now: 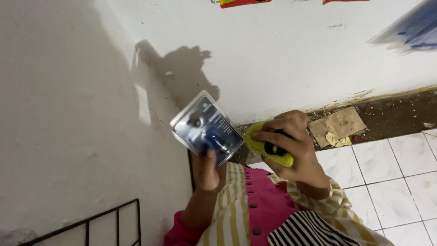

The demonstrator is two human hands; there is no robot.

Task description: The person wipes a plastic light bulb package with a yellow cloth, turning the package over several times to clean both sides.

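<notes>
We grip with our left hand (205,169) a clear plastic blister pack with a dark blue card (207,128), raised before the white wall (68,114). Just right of it, our right hand (291,146) closes around a small yellow-green object (266,146).

Glossy clear plastic covers the blue blister pack (207,128). The yellow cloth (266,146) looks soft and matt. Floor tiles (400,182) are smooth and shiny; the white wall (68,114) is rough plaster.
</notes>
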